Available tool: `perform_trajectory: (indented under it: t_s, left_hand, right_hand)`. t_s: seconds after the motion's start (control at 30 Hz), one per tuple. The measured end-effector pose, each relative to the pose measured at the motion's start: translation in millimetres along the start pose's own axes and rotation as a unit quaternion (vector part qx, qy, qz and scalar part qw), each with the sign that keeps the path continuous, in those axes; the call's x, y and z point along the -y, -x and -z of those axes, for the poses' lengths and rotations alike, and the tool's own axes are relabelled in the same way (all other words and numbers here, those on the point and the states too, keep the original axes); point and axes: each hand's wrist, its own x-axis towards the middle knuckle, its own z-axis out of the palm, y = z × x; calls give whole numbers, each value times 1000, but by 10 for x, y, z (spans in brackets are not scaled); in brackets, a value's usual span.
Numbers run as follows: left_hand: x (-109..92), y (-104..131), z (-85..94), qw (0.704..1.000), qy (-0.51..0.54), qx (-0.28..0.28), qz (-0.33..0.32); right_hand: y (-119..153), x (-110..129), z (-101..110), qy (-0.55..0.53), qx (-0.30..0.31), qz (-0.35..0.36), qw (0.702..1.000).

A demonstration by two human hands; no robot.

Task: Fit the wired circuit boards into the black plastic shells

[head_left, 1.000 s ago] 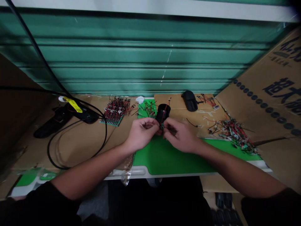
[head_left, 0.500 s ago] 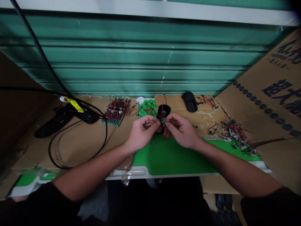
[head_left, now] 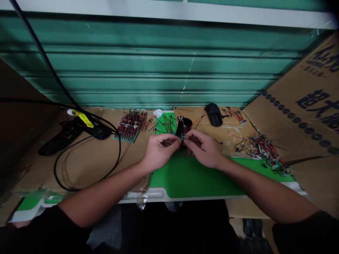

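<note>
At the left, a panel of wired boards (head_left: 128, 132) is seen, apart from the left hand (head_left: 160, 150). By this hand's closed fingertips, a small circuit board (head_left: 183, 136) is pinched at its left side; its right side is pinched likewise by the right hand (head_left: 206, 149). Neither hand is nearer. Directly beyond lies the black shell (head_left: 187, 124); whether it is touched cannot be told.

Workbay, ribbed green wall (head_left: 127, 63), dim light.
Wall horizontally ridged, scuffed near centre, crossed above by a white rail (head_left: 169, 10); table (head_left: 201, 180), green top, pale rim, partly covered by cardboard (head_left: 92, 162); at right, a tall brown carton (head_left: 296, 116), dark printed characters, row of dark discs; left side deeply shadowed.
</note>
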Motion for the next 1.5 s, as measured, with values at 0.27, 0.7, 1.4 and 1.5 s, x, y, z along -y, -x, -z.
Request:
perform_trajectory:
  t_s: [0.27,0.7,1.4,1.5]
  left_hand:
    - [-10,-21,51,999,-20,48,-7]
    - [-56,30,18,998,-3,62,11]
    - [-33,40,-11,997,-43,-16,-55]
    - [-33,-13,28,997,-23,-54,-45]
  right_hand:
    - [-43,-14,125,45,14,2,999]
    - [-52,17,15,-131,63,-35,989]
    - [-44,40,-26,-147,25,-22,989]
    - [-49,49,31,-142,18,-28,989]
